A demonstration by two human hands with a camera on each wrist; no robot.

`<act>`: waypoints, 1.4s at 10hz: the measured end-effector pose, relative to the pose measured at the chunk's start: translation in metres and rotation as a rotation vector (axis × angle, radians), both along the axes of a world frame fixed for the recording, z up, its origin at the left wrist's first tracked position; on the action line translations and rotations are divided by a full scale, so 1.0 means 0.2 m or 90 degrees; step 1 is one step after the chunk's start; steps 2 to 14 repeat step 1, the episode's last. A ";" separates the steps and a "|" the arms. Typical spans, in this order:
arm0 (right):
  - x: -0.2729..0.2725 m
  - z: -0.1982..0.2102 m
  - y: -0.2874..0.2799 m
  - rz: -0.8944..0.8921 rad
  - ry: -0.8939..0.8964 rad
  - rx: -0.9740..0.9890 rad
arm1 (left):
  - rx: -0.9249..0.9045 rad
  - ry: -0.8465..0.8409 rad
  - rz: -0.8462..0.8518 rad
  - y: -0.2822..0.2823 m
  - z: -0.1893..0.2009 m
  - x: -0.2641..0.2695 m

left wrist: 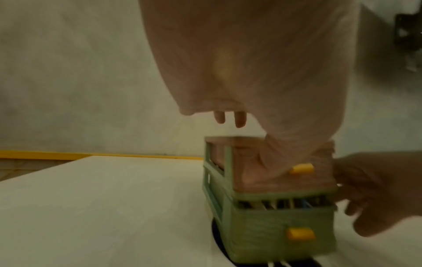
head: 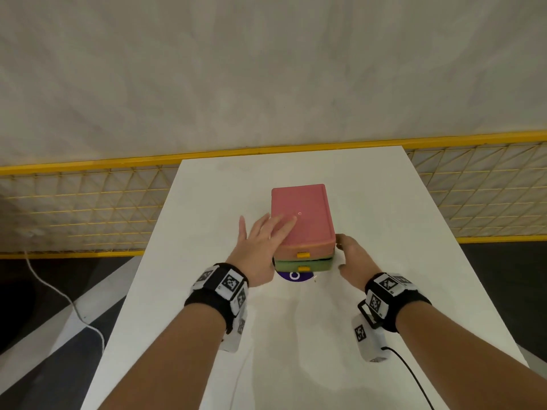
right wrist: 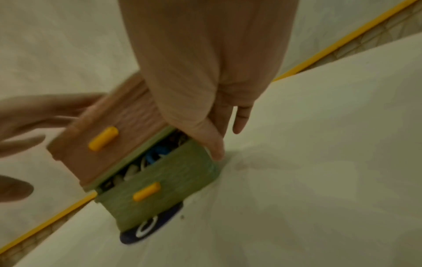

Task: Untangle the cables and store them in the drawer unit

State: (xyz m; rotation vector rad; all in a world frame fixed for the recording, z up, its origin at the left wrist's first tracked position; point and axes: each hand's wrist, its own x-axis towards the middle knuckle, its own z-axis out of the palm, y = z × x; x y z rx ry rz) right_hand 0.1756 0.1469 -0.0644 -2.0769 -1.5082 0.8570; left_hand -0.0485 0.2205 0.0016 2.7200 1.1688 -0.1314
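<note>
A small drawer unit (head: pixel 307 202) with a pink top and yellow handles stands mid-table. Its lower green drawer (right wrist: pixel 164 182) is open a crack, and blue and white cables (right wrist: pixel 155 153) show through the gap. My left hand (head: pixel 266 232) lies flat on the pink top, fingers straight, and is seen from behind in the left wrist view (left wrist: pixel 251 72). My right hand (head: pixel 352 255) is against the unit's right side. Its thumb (right wrist: pixel 212 144) touches the green drawer's right front corner, and its fingers run straight along the side. No loose cables lie on the table.
The unit stands on a purple disc with a white ring (head: pixel 293 276) on the white table (head: pixel 296 335). A yellow mesh fence (head: pixel 88 202) runs behind the table. A white cord (head: pixel 59 294) trails on the floor at left.
</note>
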 end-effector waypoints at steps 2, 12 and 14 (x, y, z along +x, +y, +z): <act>0.03 0.10 -0.03 -0.020 -0.007 0.097 | -0.008 -0.159 0.166 -0.06 0.06 -0.16; 0.03 0.10 -0.03 -0.020 -0.007 0.097 | -0.008 -0.159 0.166 -0.06 0.06 -0.16; 0.03 0.10 -0.03 -0.020 -0.007 0.097 | -0.008 -0.159 0.166 -0.06 0.06 -0.16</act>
